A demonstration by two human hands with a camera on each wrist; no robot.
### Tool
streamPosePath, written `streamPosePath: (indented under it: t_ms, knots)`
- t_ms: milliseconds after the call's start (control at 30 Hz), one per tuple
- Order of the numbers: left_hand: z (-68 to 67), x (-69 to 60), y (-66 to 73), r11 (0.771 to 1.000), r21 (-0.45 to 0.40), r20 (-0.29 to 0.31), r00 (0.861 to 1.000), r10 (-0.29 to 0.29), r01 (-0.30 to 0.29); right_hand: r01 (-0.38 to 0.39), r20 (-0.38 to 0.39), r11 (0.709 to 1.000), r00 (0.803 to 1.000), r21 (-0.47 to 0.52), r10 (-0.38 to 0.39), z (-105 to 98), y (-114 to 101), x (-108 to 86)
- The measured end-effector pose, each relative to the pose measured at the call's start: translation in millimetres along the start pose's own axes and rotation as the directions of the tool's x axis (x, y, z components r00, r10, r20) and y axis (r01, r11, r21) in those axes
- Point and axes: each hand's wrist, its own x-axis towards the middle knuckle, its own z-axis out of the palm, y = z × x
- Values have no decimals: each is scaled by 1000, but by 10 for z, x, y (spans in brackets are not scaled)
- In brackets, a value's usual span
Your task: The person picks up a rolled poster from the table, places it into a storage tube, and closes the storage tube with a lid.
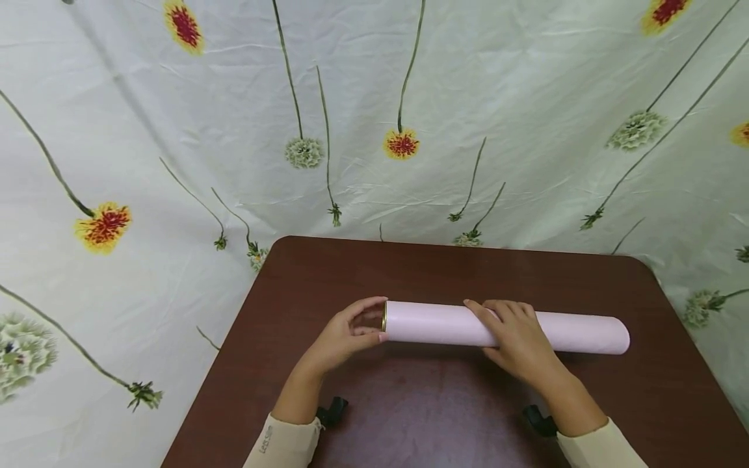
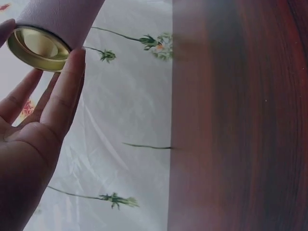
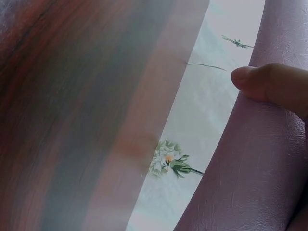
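A long pale pink tube [image 1: 579, 331] is held sideways above the table. My left hand [image 1: 336, 339] is at its left end, the fingertips and thumb spread around the rim. The left wrist view shows this end closed by a recessed gold-coloured metal cap [image 2: 41, 48], with the fingers touching its edge. Farther right, my right hand [image 1: 521, 341] grips the tube around its middle from above. In the right wrist view its thumb [image 3: 276, 86] lies across the pink textured surface [image 3: 255, 163]; the other fingers are largely hidden there.
The dark reddish-brown table [image 1: 409, 416] has rounded far corners. Behind it and at its sides hangs a pale cloth [image 1: 363, 78] printed with flowers and stems. Dark straps or mounts [image 1: 333, 412] sit by both wrists, near the cream sleeves [image 1: 287, 445].
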Motion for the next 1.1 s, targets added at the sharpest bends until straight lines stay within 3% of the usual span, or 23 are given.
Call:
streamPosePath:
  t_ms: [133,333,700,1100]
  knots:
    - [23,10,1,999,33,-16,1000,10,-9,-4,10,1000,1000,0,4,-3,-29,23]
    - [22,32,6,1000,15,-55,998,12,-11,2,-4,1000,1000,-12,-2,5,-49,42]
    - [-137,49,-62,1000,-7,-59,998,3,-3,14,-46,1000,999,-12,-15,-4,33,-11]
    - [-279,18,-132,999,-47,-75,997,3,-7,-45,-64,998,997,-53,42,9,185,-107]
